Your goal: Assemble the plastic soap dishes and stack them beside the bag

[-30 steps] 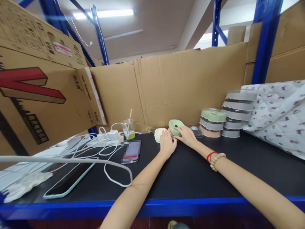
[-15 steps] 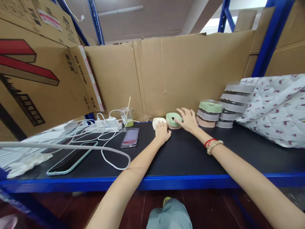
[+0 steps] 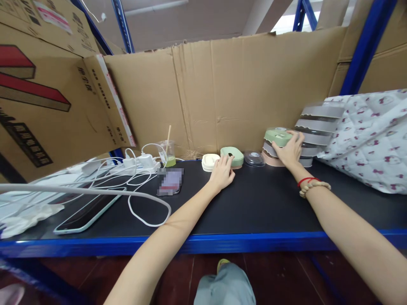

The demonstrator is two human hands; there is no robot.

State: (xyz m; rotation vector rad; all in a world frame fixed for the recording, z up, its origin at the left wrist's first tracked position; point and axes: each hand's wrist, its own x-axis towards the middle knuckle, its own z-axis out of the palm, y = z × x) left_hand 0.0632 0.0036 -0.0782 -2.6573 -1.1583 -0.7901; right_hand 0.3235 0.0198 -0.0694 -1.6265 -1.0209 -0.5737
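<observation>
Several small rounded plastic boxes stand along the back of the black shelf. My left hand (image 3: 223, 173) rests with fingers stretched against the front left of a green-topped box (image 3: 235, 157), which has a pinkish base. A cream box (image 3: 209, 162) sits just left of it. Farther right, my right hand (image 3: 291, 149) curls around the green box (image 3: 277, 136) at the top of a short stack, thumb in front and fingers over its right side. Under it lie a grey-white layer and a pink box (image 3: 271, 158). A clear lid (image 3: 254, 159) lies between the two green boxes.
A taller stack of clear, wavy-edged containers (image 3: 321, 125) leans beside a patterned quilted bag (image 3: 372, 140) at right. On the left are a cup with a straw (image 3: 170, 160), phones (image 3: 90, 212), tangled white cables (image 3: 148, 220) and a power strip. Cardboard (image 3: 254, 93) walls the back.
My right hand has moved right from beside the middle green box onto the stack's top box. My left hand has shifted from the cream box to the green one. The clear lid has come into view.
</observation>
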